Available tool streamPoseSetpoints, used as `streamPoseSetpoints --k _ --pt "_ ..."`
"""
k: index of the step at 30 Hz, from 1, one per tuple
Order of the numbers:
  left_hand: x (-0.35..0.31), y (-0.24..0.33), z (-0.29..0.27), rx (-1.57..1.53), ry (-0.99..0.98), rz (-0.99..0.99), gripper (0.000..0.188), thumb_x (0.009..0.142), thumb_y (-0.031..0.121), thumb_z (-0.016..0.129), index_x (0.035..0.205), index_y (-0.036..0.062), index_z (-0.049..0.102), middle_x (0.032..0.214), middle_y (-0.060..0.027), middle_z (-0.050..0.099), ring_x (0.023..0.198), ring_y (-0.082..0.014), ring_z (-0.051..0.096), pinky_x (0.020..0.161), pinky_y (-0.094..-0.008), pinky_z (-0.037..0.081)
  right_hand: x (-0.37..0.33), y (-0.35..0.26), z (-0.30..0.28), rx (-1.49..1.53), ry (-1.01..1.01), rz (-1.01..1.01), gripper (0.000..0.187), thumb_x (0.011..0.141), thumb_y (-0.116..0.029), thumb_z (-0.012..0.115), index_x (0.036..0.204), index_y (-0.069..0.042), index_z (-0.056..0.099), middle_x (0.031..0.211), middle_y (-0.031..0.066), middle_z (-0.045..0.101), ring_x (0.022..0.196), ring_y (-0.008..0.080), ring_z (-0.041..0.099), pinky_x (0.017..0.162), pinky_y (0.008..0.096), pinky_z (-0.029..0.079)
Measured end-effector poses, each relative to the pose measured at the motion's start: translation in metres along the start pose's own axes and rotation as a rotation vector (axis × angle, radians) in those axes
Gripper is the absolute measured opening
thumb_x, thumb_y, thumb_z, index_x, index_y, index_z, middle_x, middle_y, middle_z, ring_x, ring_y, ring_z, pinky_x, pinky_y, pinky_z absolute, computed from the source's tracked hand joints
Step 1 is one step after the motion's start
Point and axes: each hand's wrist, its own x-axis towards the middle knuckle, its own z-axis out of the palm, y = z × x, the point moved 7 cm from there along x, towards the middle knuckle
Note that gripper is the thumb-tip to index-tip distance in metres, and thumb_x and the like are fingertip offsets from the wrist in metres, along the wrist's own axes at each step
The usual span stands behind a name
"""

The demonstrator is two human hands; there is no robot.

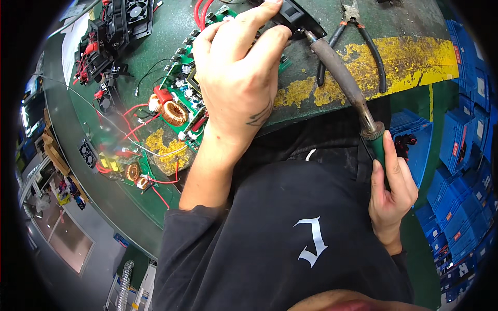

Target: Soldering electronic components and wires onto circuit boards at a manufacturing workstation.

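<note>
The left hand [236,78] is mostly curled, with thumb and forefinger nipping a black part [301,15] just ahead of their tips; the right hand [395,194] is closed around the green handle of the iron [340,67], thumb and forefinger laid along it; the iron slants forward and left from that hand, its tip at the black part's near side, to the right of the left thumb; whether they touch, I cannot tell; beneath the left hand and out to its left lies a green board [179,83], partly covered, with a copper coil [175,113] beside the wrist; the pliers [350,20] lie ahead of the right hand, past the iron, handles spread; farther left of the left hand are fans [137,11]; blue bins [456,140] stand right of the right hand.
</note>
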Motion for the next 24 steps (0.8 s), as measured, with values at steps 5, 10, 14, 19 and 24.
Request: streamPoseSetpoints --k 5,10,14,19,24 --pt "0.0 0.0 0.0 -0.014 -0.005 -0.05 0.018 0.074 -0.002 0.076 0.091 -0.0016 0.073 0.11 -0.0205 0.073 0.089 -0.0343 0.069 0.079 -0.0411 0.053 0.0 0.0 0.001 0.017 0.006 -0.008 0.051 0.086 0.013 0.067 0.136 0.007 0.062 0.09 0.0116 0.07 0.059 0.0157 0.048 0.055 0.0282 0.041" --pt "-0.002 -0.001 0.0 -0.018 0.033 -0.034 0.018 0.075 -0.002 0.076 0.092 -0.0014 0.074 0.11 -0.0204 0.074 0.09 -0.034 0.069 0.08 -0.041 0.053 -0.001 0.001 0.002 0.028 -0.001 0.011 0.051 0.086 0.013 0.067 0.137 0.007 0.062 0.089 0.0118 0.069 0.059 0.016 0.049 0.055 0.0283 0.041" --pt "-0.002 -0.003 0.0 -0.022 0.041 -0.033 0.018 0.075 -0.002 0.076 0.093 -0.0009 0.074 0.111 -0.0202 0.074 0.091 -0.0341 0.069 0.081 -0.0411 0.053 -0.001 -0.002 0.001 0.024 -0.023 0.028 0.053 0.085 0.013 0.068 0.138 0.007 0.062 0.085 0.0114 0.066 0.059 0.0169 0.048 0.054 0.0295 0.041" --pt "-0.004 -0.002 0.0 -0.022 0.044 -0.025 0.019 0.075 -0.002 0.076 0.094 -0.0003 0.075 0.111 -0.02 0.074 0.093 -0.0342 0.069 0.082 -0.0413 0.053 -0.005 -0.007 0.002 -0.005 -0.065 0.038 0.056 0.085 0.011 0.069 0.14 0.005 0.06 0.08 0.01 0.062 0.058 0.0173 0.049 0.053 0.03 0.04" --pt "-0.005 -0.001 -0.001 -0.016 0.052 -0.012 0.02 0.075 -0.002 0.075 0.095 0.0004 0.075 0.112 -0.0198 0.074 0.094 -0.0342 0.069 0.083 -0.0415 0.053 -0.007 -0.013 0.005 -0.076 -0.088 0.051 0.057 0.086 0.008 0.071 0.142 0.004 0.059 0.078 0.0091 0.058 0.058 0.02 0.049 0.053 0.0337 0.042"
